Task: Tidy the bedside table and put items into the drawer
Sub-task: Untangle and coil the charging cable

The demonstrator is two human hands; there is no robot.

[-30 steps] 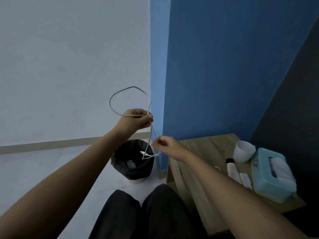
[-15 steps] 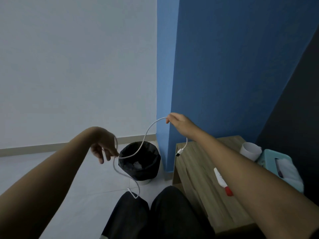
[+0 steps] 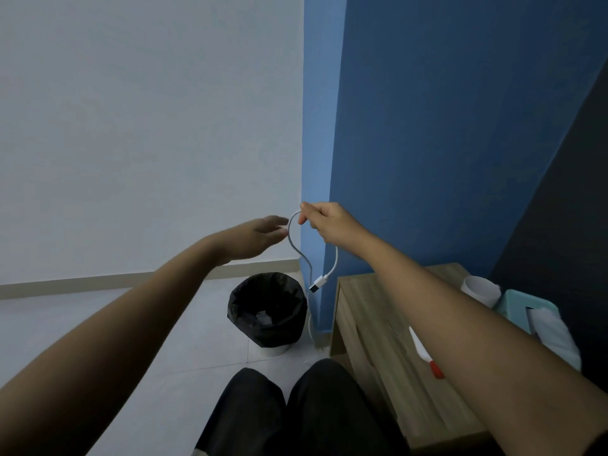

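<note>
A white charging cable (image 3: 335,264) hangs in the air in front of the blue wall, its USB plug dangling just left of the wooden bedside table (image 3: 368,324). My right hand (image 3: 324,222) pinches the cable at the top of a loop. My left hand (image 3: 260,233) is beside it on the left, fingers stretched toward the loop and touching the cable's other strand; whether it grips is unclear. A white pen with a red cap (image 3: 424,353) lies on the table, partly behind my right forearm.
A black-lined waste bin (image 3: 268,309) stands on the floor left of the table. A white cup (image 3: 478,289) and a teal tissue box (image 3: 539,320) sit at the table's far right. My dark-trousered knees (image 3: 296,406) are at the bottom.
My left hand rose from waist height up to the right hand. The cable's long hanging loop has been gathered into a shorter loop between the two hands.
</note>
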